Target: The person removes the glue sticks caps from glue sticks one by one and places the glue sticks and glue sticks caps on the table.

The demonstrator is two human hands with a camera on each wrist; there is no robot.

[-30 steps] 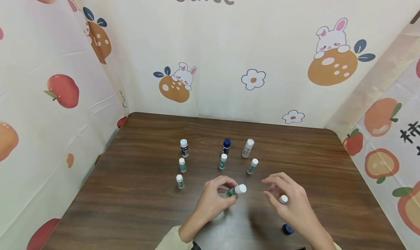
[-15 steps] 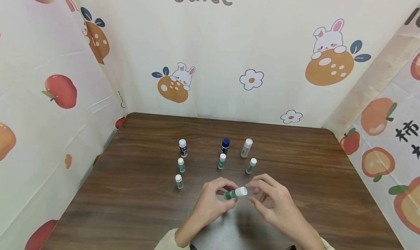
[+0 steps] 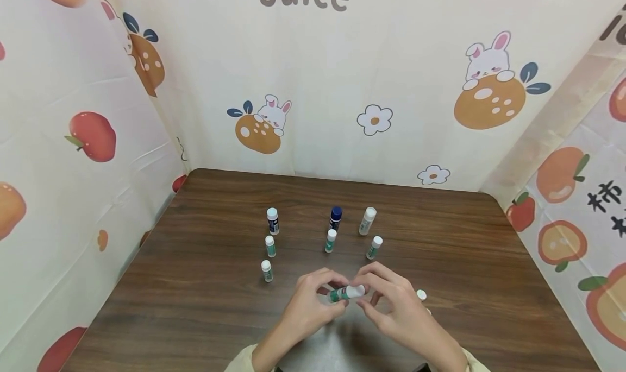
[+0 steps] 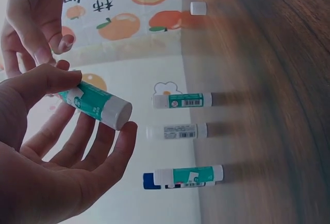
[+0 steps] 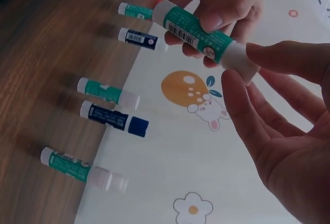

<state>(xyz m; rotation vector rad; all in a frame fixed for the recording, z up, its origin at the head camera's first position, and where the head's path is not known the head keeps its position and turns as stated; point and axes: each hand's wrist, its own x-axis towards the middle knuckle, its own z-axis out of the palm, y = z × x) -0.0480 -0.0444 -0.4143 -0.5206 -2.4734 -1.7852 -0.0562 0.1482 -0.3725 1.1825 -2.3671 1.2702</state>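
My left hand [image 3: 313, 301] holds a green glue stick [image 4: 93, 102] by its body, tilted, with the white cap toward my right hand. The thumb and fingertips of my right hand [image 3: 391, 301] pinch that white cap [image 5: 240, 63]. Both hands are raised over the near part of the table. In the head view the fingers partly cover the stick's body.
Several glue sticks stand upright behind the hands, including a blue-capped one [image 3: 336, 215], a white one [image 3: 367, 221] and a small green one [image 3: 267, 271]. A loose white cap [image 3: 421, 295] lies right of my right hand on the brown table [image 3: 195, 307].
My right hand has moved left from beside the loose caps to the held glue stick and taken its cap. The left hand has stayed nearly in place, still gripping the stick.
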